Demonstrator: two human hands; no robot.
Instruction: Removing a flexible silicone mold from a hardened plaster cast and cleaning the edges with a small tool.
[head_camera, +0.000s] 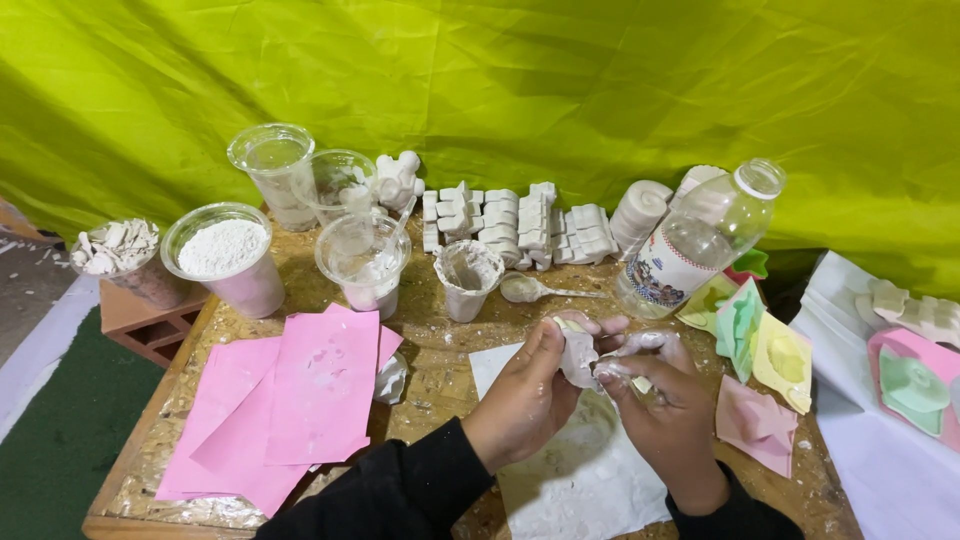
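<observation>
My left hand (525, 395) and my right hand (660, 400) meet over a white sheet (580, 480) on the wooden board. Both pinch a small white plaster piece (578, 352) between thumbs and fingertips, which are dusted white. Black sleeves cover both wrists. Just beyond the hands lie a plaster-coated spoon (530, 289) and a smeared plastic cup (467, 278).
Pink paper sheets (300, 400) lie at left. Cups stand behind: one of white powder (222, 250), one of broken plaster bits (120, 255), clear ones (365, 262). White cast blocks (520, 225) line the back. A clear bottle (695, 240) leans right, with soft coloured moulds (765, 350) beside it.
</observation>
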